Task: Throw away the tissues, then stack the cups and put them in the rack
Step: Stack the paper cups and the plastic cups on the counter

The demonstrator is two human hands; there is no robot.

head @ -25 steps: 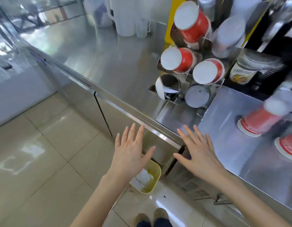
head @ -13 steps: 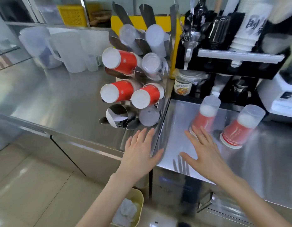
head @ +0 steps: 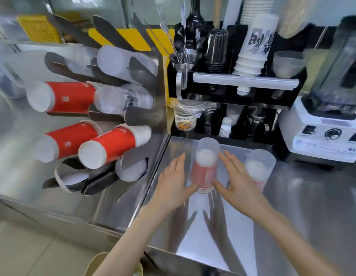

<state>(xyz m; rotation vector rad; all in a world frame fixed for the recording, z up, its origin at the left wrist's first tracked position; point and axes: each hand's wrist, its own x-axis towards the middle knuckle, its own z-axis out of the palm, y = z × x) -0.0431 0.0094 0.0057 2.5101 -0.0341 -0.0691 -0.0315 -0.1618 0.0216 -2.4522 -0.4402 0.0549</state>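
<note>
Two upside-down stacks stand on the steel counter (head: 304,212), each a clear plastic cup over a red paper cup: the near stack (head: 205,166) and a second stack (head: 257,169) to its right. My left hand (head: 173,184) is flat and open just left of the near stack, thumb close to its base. My right hand (head: 236,183) is open on the stack's right side, partly covering the second stack's base. The steel cup rack (head: 159,100) at left holds several red and clear cups (head: 111,144) lying sideways.
A yellow-green bin (head: 95,263) sits on the floor under my left arm. A black organiser (head: 243,82) with cup stacks, a funnel and utensils lines the back. A white blender (head: 328,124) stands at the right. A small jar (head: 186,120) sits by the rack.
My view has swung up from the floor and bin to the counter. Both hands have moved forward over the counter and now flank the near cup stack.
</note>
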